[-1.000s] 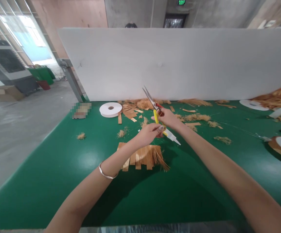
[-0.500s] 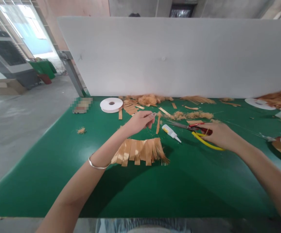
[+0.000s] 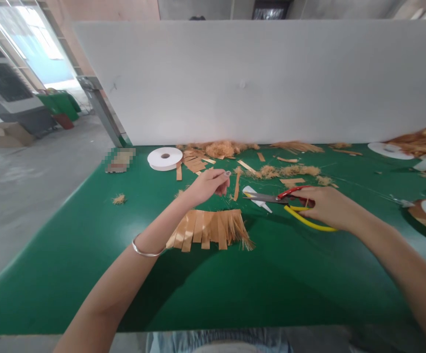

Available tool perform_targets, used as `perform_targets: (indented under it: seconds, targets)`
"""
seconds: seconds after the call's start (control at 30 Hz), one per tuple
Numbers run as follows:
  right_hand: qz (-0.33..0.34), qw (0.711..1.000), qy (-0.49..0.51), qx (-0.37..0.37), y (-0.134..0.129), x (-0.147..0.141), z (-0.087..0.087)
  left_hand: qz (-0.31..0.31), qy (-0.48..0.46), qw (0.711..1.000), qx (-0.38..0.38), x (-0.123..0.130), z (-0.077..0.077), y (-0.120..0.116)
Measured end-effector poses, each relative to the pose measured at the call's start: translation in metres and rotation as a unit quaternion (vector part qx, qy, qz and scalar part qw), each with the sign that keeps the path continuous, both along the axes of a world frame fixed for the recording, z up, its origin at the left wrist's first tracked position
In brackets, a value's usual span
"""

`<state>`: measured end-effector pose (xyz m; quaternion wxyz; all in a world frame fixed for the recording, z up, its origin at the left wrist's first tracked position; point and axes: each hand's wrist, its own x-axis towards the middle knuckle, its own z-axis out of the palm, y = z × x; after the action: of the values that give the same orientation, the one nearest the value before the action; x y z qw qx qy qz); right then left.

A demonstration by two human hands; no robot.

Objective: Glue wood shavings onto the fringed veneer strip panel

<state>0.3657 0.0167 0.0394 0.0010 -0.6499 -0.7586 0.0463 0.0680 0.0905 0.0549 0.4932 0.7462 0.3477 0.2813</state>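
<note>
My right hand (image 3: 329, 208) grips a pair of scissors (image 3: 266, 197) with red and yellow handles. Their blades point left, slightly apart, and pass over a white glue bottle (image 3: 249, 190) that lies on its side. Above the table, my left hand (image 3: 213, 186) is closed with the fingers pinched together; what they hold, if anything, is too small to make out. Below it lies a row of tan strips (image 3: 207, 228) joined along the top, with its right end shredded into fine fibres. One loose tan strip (image 3: 237, 185) rests between the left hand and the bottle.
On the green table (image 3: 272, 289), a white tape roll (image 3: 157, 162) sits at the back left near a blurred phone-like object (image 3: 120, 161). Tan scraps and fluffy fibres (image 3: 224, 148) lie along the white panel (image 3: 235, 73). A brown-edged roll (image 3: 419, 215) is at the right.
The scissors have moved down and left, so the blades now cross over the glue bottle, and they have opened a little. My left hand stays pinched, and the view has shifted slightly.
</note>
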Motion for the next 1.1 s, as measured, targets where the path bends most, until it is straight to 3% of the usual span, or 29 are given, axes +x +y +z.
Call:
perform_targets:
  seconds: [0.13, 0.4, 1.1]
  targets:
    - [0.058, 0.998, -0.02, 0.012, -0.008, -0.013, 0.0, -0.004, 0.004, 1.0, 0.006, 0.0, 0.0, -0.001]
    - [0.127, 0.987, -0.091, 0.029, -0.001, -0.035, -0.018, -0.014, -0.006, 1.0, -0.006, 0.004, -0.003, -0.002]
    - [0.12, 0.987, -0.097, 0.037, -0.008, -0.032, -0.029, 0.001, -0.014, 1.0, -0.016, 0.008, 0.001, -0.009]
